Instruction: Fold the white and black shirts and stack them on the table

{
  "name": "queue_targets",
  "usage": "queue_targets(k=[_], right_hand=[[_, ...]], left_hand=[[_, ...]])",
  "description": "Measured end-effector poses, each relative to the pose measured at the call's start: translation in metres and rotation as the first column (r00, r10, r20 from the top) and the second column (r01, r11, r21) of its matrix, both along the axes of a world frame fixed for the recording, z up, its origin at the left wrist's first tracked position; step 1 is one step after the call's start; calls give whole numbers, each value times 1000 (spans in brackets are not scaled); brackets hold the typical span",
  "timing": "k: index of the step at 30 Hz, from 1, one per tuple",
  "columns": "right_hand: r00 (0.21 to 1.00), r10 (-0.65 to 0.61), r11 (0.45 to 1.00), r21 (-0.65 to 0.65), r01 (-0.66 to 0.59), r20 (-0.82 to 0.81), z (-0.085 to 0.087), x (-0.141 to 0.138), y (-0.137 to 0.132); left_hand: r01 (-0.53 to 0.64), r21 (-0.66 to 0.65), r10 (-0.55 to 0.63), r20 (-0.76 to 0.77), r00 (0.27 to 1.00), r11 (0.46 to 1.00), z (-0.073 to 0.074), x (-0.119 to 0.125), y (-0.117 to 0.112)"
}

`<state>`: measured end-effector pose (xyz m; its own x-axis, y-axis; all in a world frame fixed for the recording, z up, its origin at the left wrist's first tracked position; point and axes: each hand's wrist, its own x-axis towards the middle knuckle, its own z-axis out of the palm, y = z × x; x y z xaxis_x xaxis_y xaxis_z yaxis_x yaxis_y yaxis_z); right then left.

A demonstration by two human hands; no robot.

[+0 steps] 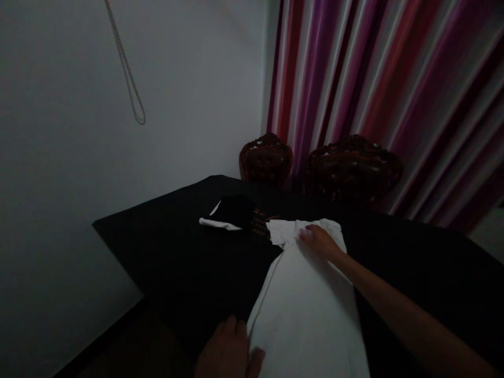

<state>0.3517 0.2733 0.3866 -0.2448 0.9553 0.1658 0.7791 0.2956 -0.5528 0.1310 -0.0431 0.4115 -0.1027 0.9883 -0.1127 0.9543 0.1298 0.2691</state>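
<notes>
A white garment (305,304) lies lengthwise on a black-covered table (165,247), partly folded. My right hand (318,240) reaches out to its far end, fingers curled and pinching the cloth near the top. My left hand (230,352) rests at the near left edge of the garment, fingers bent down with the thumb on the cloth. A dark folded garment (238,212) with white trim and small lettering lies beyond the white one.
Two dark carved wooden chairs (266,160) (352,168) stand behind the table. A striped pink, purple and white curtain (386,94) hangs at the right. A plain wall (79,131) with a hanging cord (126,68) is at the left. The room is dim.
</notes>
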Motion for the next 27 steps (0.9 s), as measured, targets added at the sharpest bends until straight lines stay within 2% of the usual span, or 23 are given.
queue_targets(k=[3, 6, 10, 12, 14, 17, 21, 23, 25, 27], right_hand=[[971, -30, 999, 51, 19, 235, -21, 4, -20], [876, -95, 994, 91, 58, 473, -32, -2, -31], [872, -90, 995, 77, 60, 481, -31, -5, -32], [883, -85, 996, 73, 58, 461, -31, -4, -30], [892, -81, 996, 66, 58, 444, -31, -3, -28], [902, -76, 997, 58, 57, 424, -31, -2, -26], [918, -67, 997, 63, 46, 391, -32, -1, -28], [929, -70, 997, 66, 49, 364, -33, -2, -30], [949, -66, 996, 77, 45, 307, -33, -3, -28], [988, -96, 992, 87, 86, 117, -28, 1, -20]], left_hand=[[8, 85, -6, -18, 1000, 996, 19, 6, 47], [-19, 101, 25, -58, 998, 995, 27, 6, 121], [-100, 83, 109, -104, 989, 991, 23, 7, 223], [-145, 88, 156, -126, 980, 985, 21, 11, 260], [-176, 86, 187, -143, 972, 981, 18, 17, 286], [-171, 70, 180, -152, 972, 983, 12, 24, 309], [-118, 59, 124, -127, 984, 991, 11, 28, 321], [-93, 81, 101, -104, 989, 992, 22, 33, 322], [-41, 123, 51, -81, 995, 992, 39, 45, 320], [64, 176, -54, -60, 997, 982, 59, 63, 312]])
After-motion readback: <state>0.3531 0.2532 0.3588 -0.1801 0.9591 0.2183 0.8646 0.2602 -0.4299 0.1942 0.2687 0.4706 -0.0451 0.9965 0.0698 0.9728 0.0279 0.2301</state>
